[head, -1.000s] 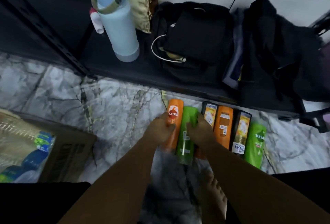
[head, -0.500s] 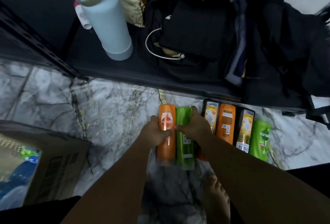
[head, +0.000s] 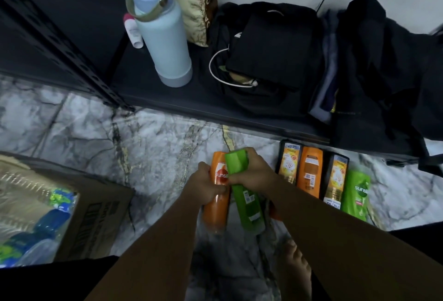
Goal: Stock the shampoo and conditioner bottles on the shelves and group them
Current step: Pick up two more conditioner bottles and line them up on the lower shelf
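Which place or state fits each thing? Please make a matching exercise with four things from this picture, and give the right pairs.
Column 1
1. left hand
2. right hand
3. blue flask
4. cardboard box

Column 2
A. grips a green bottle
B. stands on the black shelf
C. grips an orange bottle
D. sits on the marble floor

Pairs: 1-C; 2-A; 3-B; 4-D

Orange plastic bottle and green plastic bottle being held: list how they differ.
The orange plastic bottle in the left-hand grip shows its Sunsilk logo; the green plastic bottle in the right-hand grip shows a barcode label. The green bottle slants, its far end overlapping the orange bottle, which lies straighter. Both are slim, similarly shaped and gripped near the far end.
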`<action>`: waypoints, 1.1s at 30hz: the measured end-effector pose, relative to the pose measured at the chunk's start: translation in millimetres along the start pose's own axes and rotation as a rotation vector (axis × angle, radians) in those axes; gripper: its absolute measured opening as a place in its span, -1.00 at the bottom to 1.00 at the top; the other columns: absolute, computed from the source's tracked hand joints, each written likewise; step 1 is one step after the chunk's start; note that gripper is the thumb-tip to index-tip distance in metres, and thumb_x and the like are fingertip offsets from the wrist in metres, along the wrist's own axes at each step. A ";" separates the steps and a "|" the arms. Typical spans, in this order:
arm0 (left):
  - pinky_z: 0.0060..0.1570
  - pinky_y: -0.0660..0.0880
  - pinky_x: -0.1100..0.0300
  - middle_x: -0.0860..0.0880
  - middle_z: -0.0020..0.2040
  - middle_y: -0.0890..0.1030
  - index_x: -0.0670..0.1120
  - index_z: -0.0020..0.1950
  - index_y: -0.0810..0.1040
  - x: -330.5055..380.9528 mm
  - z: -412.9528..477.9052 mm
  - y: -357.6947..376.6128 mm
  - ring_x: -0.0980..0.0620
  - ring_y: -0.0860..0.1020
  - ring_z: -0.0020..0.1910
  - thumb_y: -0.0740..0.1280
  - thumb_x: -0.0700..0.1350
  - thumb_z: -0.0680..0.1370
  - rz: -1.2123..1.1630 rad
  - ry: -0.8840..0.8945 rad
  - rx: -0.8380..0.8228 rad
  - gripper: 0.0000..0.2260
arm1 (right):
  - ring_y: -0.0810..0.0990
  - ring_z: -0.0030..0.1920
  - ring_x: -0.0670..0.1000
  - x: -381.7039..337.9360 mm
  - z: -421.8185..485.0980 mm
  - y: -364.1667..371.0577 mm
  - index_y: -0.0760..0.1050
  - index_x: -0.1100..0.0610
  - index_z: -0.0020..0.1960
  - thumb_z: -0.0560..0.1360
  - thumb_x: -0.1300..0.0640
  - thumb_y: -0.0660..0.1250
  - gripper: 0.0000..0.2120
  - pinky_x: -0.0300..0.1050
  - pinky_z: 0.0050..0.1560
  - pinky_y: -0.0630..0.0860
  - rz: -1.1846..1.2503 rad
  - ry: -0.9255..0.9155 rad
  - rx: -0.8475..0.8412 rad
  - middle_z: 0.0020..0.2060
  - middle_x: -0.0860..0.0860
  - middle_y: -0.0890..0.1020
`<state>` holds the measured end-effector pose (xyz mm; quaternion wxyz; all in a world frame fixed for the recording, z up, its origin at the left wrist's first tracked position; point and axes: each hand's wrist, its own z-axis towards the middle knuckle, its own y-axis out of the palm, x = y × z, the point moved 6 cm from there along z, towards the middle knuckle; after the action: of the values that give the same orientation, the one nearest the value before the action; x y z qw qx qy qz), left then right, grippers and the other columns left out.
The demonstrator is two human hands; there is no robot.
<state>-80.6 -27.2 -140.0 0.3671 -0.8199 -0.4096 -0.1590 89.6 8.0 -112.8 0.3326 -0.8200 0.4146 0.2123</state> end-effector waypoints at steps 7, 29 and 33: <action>0.02 0.58 0.01 -0.08 0.06 0.62 -0.04 0.22 0.44 -6.8 -13.4 -10.2 -0.12 0.62 -0.01 0.52 0.08 0.27 0.156 -0.012 -0.019 -0.42 | 0.63 -0.12 0.02 -7.2 -9.7 -17.9 0.25 -0.01 0.29 0.37 0.28 0.55 -0.34 -0.09 -0.24 0.61 0.079 0.040 0.026 -0.01 0.11 0.61; -0.09 0.55 0.09 -0.05 -0.01 0.63 -0.04 0.19 0.44 72.2 -41.7 -67.0 0.01 0.59 -0.08 0.52 -0.37 0.40 -0.470 0.211 0.130 -0.52 | 0.60 -0.06 0.17 -99.3 -47.0 -68.3 0.36 -0.11 0.08 0.45 -0.12 0.46 -0.67 -0.01 -0.12 0.52 -0.438 -0.312 0.435 -0.06 0.01 0.60; -0.21 0.53 0.17 -0.10 -0.01 0.61 -0.05 0.16 0.44 67.1 -54.6 -66.3 0.00 0.57 -0.10 0.49 -0.41 0.41 -0.443 0.227 0.143 -0.55 | 0.58 -0.09 0.20 -105.7 -58.1 -60.3 0.46 -0.10 0.07 0.59 -0.15 0.30 -0.84 0.04 0.01 0.57 -0.558 -0.302 0.349 0.07 0.06 0.48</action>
<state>-89.6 -3.7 -33.9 0.4239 -0.6589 -0.5457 -0.2974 83.5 49.2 15.4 0.5703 -0.7918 0.1512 0.1580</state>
